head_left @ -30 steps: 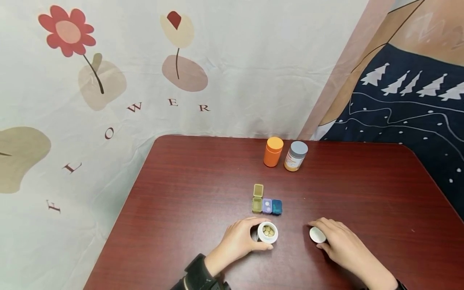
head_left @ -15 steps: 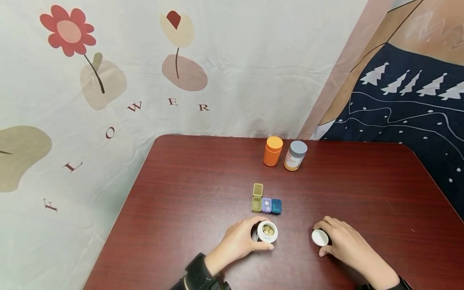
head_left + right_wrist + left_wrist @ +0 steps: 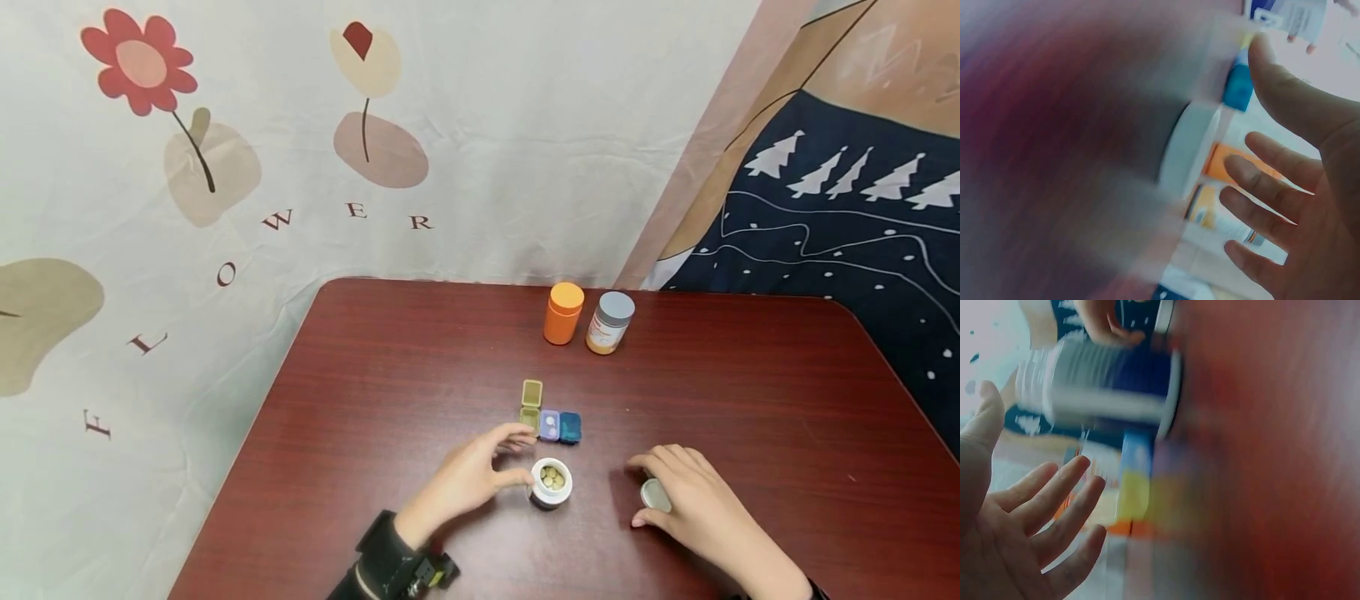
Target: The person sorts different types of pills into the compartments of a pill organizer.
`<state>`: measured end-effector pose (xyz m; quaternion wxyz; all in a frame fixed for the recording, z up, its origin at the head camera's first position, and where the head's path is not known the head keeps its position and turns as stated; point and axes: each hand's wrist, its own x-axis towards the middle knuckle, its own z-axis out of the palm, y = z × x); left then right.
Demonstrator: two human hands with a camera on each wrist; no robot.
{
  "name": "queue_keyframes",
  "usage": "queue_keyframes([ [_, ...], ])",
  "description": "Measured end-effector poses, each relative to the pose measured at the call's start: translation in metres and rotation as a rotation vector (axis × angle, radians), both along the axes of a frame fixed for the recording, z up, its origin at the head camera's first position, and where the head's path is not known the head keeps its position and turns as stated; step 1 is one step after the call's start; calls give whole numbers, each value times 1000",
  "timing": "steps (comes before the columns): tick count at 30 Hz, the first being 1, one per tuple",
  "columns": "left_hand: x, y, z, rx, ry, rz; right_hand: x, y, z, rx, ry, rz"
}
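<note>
An uncapped white bottle with a dark blue label (image 3: 1113, 384) stands on the table, several pale tablets (image 3: 552, 477) visible through its mouth. Spread fingers and thumb of my left hand (image 3: 461, 479) are apart from it on its left side. The white cap (image 3: 1190, 150) lies on the table to the right. Above the cap hovers my right hand (image 3: 701, 500), fingers loosely extended and holding nothing in the right wrist view. Just behind the bottle sits a small pill organizer: its green compartment (image 3: 532, 393) has the lid up, the lilac one (image 3: 550, 426) shows white pills, the dark blue one (image 3: 570, 427) is closed.
Near the table's back edge stand an orange bottle (image 3: 563, 315) and a grey-capped bottle (image 3: 611, 323) with a white label. A printed cloth (image 3: 487, 150) hangs behind the reddish-brown table (image 3: 390, 375), with a dark blue tree-pattern cloth (image 3: 847, 217) at right.
My left hand has let go of the bottle and drawn back to the left. The right hand has released the cap, which now lies flat beneath it.
</note>
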<state>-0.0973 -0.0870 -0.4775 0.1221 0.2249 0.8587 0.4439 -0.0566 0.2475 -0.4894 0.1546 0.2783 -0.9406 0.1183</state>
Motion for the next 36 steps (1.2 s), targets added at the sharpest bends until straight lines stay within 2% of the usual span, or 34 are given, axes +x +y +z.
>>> queue_keyframes([
  [2, -9, -6, 3, 29, -25, 24, -1, -9, 2, -8, 29, 15],
  [4, -20, -12, 0, 38, 13, 47, -2, -19, 3, -20, 35, 26],
  [8, -48, -20, -27, -22, 105, 93, -3, -41, 7, -55, -8, 52],
  [11, -62, -17, -35, -76, 118, 86, -1, -58, 9, -93, -85, 67],
  [15, -67, -4, -16, -48, 19, 31, 0, -76, 10, -143, -203, 69],
  [17, -69, 2, -10, -29, -31, 16, -1, -82, 10, -166, -243, 65],
  [25, -71, 13, -12, 36, -110, 7, 1, -96, 6, -265, -342, 35],
  [29, -69, 14, -12, 53, -121, -8, 1, -98, 6, -323, -373, 6],
  [33, -68, 14, -12, 32, -94, -10, 0, -98, 6, -402, -350, 3],
  [36, -67, 14, -14, 11, -78, 3, -2, -98, 7, -451, -289, 32],
])
